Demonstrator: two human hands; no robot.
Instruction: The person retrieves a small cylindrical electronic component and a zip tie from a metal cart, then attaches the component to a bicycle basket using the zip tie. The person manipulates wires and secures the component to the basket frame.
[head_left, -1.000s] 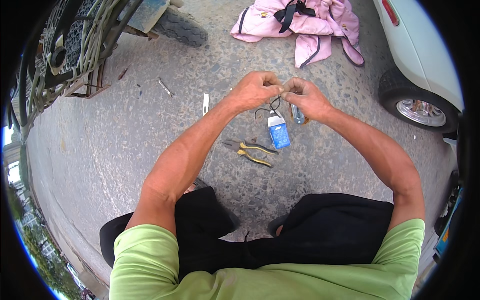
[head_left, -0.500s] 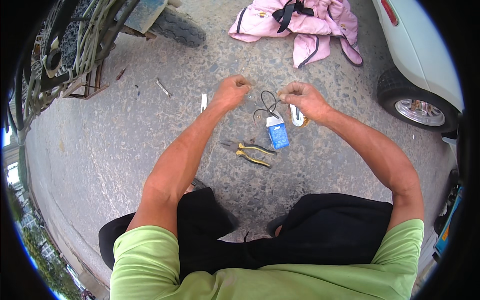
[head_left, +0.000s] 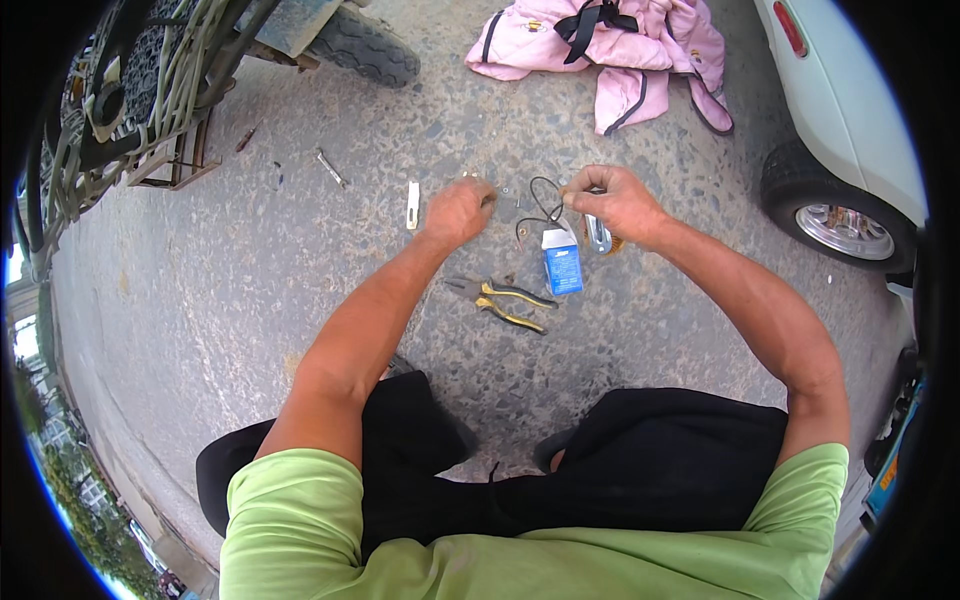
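Between finger and thumb, my right hand (head_left: 613, 205) pinches a thin black cable (head_left: 547, 183) that loops above a blue-and-white box (head_left: 562, 268). Partly under that hand lies a pale metal-looking piece (head_left: 598, 236) with orange-brown strands or bristles at its side. My left hand (head_left: 460, 211) is closed low over the ground, fingers curled under; whatever they hold is hidden. A flat white slotted piece (head_left: 413, 206) lies to its left. Nearer me rest pliers (head_left: 500, 302) with yellow-and-black handles. Tiny bits of hardware (head_left: 505, 190) lie between the hands.
A wrench (head_left: 330, 170) and a small dark tool (head_left: 245, 140) lie on the rough ground at left. A wire-framed vehicle part (head_left: 150, 110) stands at far left, a white car's wheel (head_left: 840, 225) at right. Pink padded fabric (head_left: 625, 60) lies at the back.
My left hand has turned and lowered slightly, its fingers curling inward. My right hand keeps its pinch on the cable. The whole view has shifted a little.
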